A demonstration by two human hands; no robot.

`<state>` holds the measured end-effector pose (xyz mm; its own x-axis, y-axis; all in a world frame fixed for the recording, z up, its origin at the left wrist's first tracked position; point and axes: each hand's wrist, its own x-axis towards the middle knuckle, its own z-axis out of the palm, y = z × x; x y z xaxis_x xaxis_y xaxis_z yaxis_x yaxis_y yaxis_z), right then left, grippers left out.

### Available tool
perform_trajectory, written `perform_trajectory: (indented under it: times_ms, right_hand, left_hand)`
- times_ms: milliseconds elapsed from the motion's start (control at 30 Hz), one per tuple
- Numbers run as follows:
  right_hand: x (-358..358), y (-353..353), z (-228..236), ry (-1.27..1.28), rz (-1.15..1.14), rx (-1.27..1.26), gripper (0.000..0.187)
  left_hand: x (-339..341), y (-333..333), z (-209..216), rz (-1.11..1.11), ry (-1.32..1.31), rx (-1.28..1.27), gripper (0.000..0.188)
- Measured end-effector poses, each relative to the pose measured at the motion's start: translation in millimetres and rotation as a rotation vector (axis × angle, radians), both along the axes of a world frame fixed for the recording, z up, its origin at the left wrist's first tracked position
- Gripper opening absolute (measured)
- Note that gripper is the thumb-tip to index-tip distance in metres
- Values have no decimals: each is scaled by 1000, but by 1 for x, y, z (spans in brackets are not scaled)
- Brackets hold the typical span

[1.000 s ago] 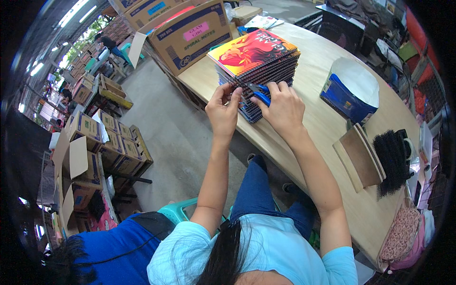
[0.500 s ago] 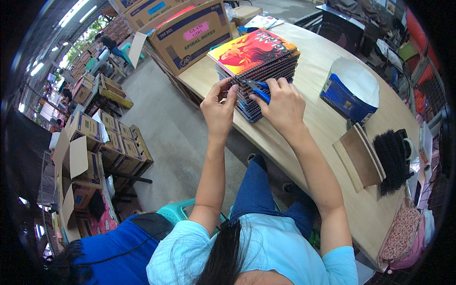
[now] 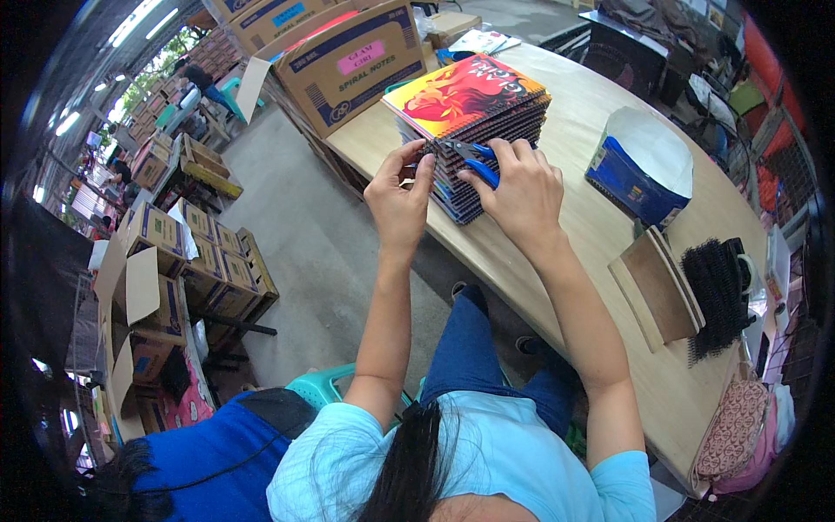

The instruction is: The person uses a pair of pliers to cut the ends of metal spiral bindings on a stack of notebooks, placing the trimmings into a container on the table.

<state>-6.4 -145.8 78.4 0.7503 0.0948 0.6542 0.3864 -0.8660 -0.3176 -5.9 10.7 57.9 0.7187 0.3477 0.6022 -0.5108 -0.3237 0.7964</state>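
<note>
A stack of spiral notebooks (image 3: 474, 91) with a red and yellow cover on top stands at the table's near edge, coil bindings toward me. My right hand (image 3: 525, 193) is closed around blue-handled wire cutters (image 3: 480, 165). Their dark jaws point left, at the near corner of the upper notebooks, along the black coils. Thumb and forefinger of my left hand (image 3: 400, 198) pinch at that same corner, by the end of a notebook's coil. The exact bit between the fingertips is too small to make out.
The pale curved table (image 3: 565, 222) carries a cut-down blue container (image 3: 639, 183), a wooden piece (image 3: 657, 287) and a heap of black coils (image 3: 718, 296) on the right. A large carton (image 3: 352, 74) stands left of the stack. Beside me on the left is a person in blue (image 3: 209, 461).
The cutters' jaws have shifted slightly up and left along the coil, and their handles look a little farther apart. My left hand has barely moved.
</note>
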Motion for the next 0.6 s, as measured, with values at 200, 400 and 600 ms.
perform_trajectory:
  times_ms: [200, 400, 600]
  right_hand:
    - [1, 6, 7, 64, 4, -49, 43]
    - [0, 3, 5, 10, -24, -64, 45]
    - [0, 4, 9, 46, -31, -107, 46]
  left_hand:
    - [0, 1, 2, 16, -16, 95, 19]
    - [-1, -1, 3, 26, -17, 27, 18]
    - [2, 2, -1, 40, -48, 54, 19]
